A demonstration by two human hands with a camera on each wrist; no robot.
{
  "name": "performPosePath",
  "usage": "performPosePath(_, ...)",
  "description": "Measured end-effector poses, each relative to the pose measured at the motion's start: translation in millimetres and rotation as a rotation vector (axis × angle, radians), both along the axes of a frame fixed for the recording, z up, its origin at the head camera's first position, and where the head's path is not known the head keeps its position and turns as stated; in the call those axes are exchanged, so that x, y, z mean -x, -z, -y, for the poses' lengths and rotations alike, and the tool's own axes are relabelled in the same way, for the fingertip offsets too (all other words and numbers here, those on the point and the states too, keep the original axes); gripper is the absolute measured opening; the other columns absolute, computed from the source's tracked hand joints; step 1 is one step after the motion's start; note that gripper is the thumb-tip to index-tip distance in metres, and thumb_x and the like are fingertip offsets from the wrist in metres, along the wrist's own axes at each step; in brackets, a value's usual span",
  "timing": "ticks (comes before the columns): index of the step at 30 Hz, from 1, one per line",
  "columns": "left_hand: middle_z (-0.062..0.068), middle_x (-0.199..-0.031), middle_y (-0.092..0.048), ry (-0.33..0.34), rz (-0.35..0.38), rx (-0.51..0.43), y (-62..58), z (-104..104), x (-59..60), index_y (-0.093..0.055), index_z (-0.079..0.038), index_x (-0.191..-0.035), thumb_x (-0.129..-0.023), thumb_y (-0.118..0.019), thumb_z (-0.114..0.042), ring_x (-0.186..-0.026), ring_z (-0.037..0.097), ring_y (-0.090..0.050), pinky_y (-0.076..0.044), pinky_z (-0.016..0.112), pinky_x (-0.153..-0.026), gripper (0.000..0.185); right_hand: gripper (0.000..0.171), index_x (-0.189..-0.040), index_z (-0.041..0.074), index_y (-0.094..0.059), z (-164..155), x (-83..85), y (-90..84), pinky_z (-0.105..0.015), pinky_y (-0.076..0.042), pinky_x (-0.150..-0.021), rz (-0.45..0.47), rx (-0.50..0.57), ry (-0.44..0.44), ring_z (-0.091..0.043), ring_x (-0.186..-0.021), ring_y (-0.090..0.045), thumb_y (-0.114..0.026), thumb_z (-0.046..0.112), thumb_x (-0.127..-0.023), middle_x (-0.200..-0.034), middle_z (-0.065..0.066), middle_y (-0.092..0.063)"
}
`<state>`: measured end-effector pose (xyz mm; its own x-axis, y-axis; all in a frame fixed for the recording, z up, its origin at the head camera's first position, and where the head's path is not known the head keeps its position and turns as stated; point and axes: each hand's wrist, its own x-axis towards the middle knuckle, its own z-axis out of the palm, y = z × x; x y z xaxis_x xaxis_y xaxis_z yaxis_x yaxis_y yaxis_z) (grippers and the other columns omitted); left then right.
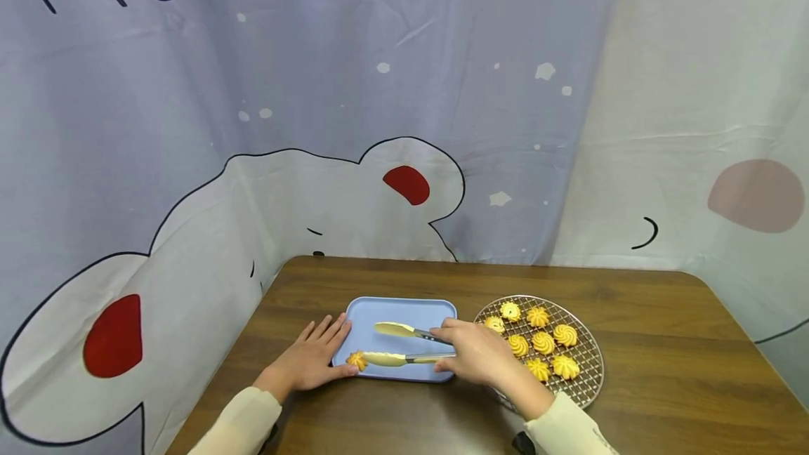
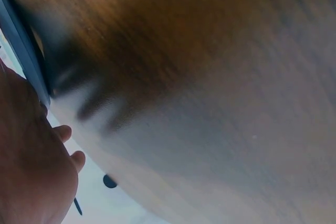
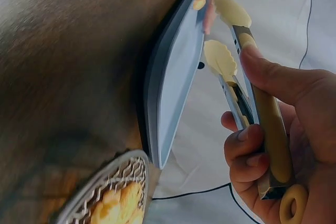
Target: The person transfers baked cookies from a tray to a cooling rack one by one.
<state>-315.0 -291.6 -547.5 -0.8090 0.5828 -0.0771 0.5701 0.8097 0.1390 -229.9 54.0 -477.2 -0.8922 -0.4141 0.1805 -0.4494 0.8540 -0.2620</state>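
My right hand [image 1: 477,353] grips a pair of tongs [image 1: 390,359] with pale yellow scalloped tips and metal arms. The tongs stand apart over the blue tray [image 1: 411,311], with nothing between their tips in the right wrist view. One yellow swirl cookie [image 1: 357,360] lies at the tray's near left corner, overlapped by the nearer tip in the head view. My left hand [image 1: 312,357] rests with spread fingers at the tray's left edge, its thumb beside the cookie. In the left wrist view, part of this hand [image 2: 31,156] shows beside the tray's side.
Right of the tray, a round wire rack [image 1: 590,371] holds several yellow swirl cookies [image 1: 543,342]; my right forearm crosses over its near left part. Both stand on a brown wooden table [image 1: 663,357]. A printed curtain [image 1: 303,209] hangs along the table's back and sides.
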Motion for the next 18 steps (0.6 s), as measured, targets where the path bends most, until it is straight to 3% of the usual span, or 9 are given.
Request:
performPosePath(5,0.007,-0.169,-0.017,-0.005,-0.009,-0.008,3.8,2,1.7,-0.023,-0.011,-0.162,-0.094,-0.044,-0.075,-0.154,0.039,-0.016,-0.013,0.061,-0.121,0.096,0.060,-0.132,0.021,-0.070,8,5.0,2.6,-0.027,-0.042,-0.052,-0.006,-0.017,-0.003,-0.014,-0.072,-0.061,-0.083,0.046,-0.080,-0.102,0.010,-0.065)
performPosePath(11,0.006,-0.169,-0.017,-0.004,-0.016,-0.014,9.1,4,4.5,-0.023,-0.012,-0.162,-0.092,-0.043,-0.078,-0.154,0.037,-0.017,-0.013,0.059,-0.122,0.099,0.060,-0.131,0.020,-0.071,16,9.7,6.0,-0.034,-0.051,-0.061,-0.019,-0.037,-0.013,-0.024,-0.079,-0.068,-0.084,0.045,-0.079,-0.107,0.009,-0.067)
performPosePath(18,0.004,-0.170,-0.015,-0.006,-0.016,-0.008,10.6,4,5.2,-0.021,-0.014,-0.163,-0.091,-0.041,-0.080,-0.155,0.036,-0.016,-0.012,0.059,-0.122,0.099,0.060,-0.131,0.022,-0.071,21,12.1,9.3,-0.033,-0.049,-0.057,-0.022,-0.045,0.007,-0.022,-0.075,-0.066,-0.085,0.046,-0.077,-0.104,0.011,-0.065)
